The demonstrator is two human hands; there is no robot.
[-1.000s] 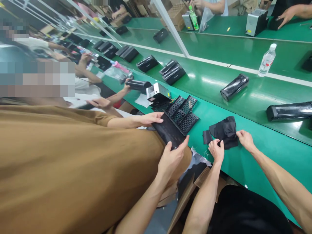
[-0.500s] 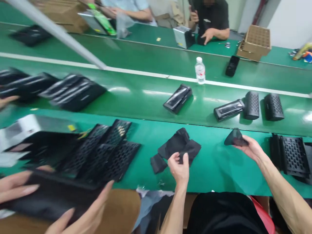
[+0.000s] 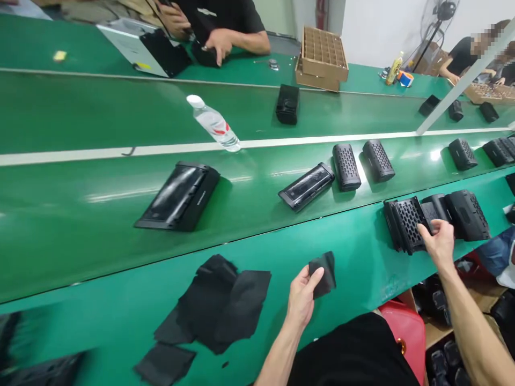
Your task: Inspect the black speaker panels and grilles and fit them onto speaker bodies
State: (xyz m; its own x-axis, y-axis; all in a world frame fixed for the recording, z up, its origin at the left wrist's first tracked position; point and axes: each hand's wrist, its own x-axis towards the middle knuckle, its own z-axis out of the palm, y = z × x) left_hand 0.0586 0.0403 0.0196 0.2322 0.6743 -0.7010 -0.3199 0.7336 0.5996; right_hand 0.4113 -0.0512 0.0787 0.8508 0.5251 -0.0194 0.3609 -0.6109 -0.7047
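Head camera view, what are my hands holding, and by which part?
Left hand: a thin black piece, pinched by its left side. Right hand: at the perforated black panel; whether gripping, I can't tell.

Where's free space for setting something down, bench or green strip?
On the bench, a bare patch lies between the cloth in the left hand and the grille by the right hand. The strip is bare between the large black box and the smaller slanted box. Crowded: the cloth pile and around the grille.

We observe bright lighting: pale glare streaks the green belt [image 3: 249, 209] at centre left and right, while blur smears the black parts [image 3: 44, 370] at lower left.
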